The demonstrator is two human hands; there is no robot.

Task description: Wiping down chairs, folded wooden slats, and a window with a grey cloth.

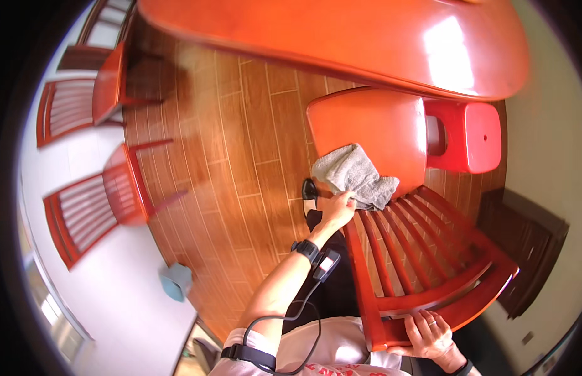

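A wooden chair point(366, 124) with a glossy orange-red seat and a slatted back stands before me, its seat partly under the table edge. Bunched on the seat's near left corner lies a grey towelling cloth point(354, 176). My left hand point(337, 210) pinches the cloth's near edge, close to where the outer back post meets the seat. Lower down, my right hand point(425, 334) grips the top rail point(483, 301) of the chair back, fingers over the rail and thumb at its near side.
A polished table point(319, 33) spans the far side. Beside the chair stands a red plastic stool point(481, 136), with a dark cabinet point(526, 249) at the right wall. Two more chairs point(126, 183) point(110, 84) and a blue-grey bin point(177, 281) line the left. A cable point(267, 319) hangs along my left arm.
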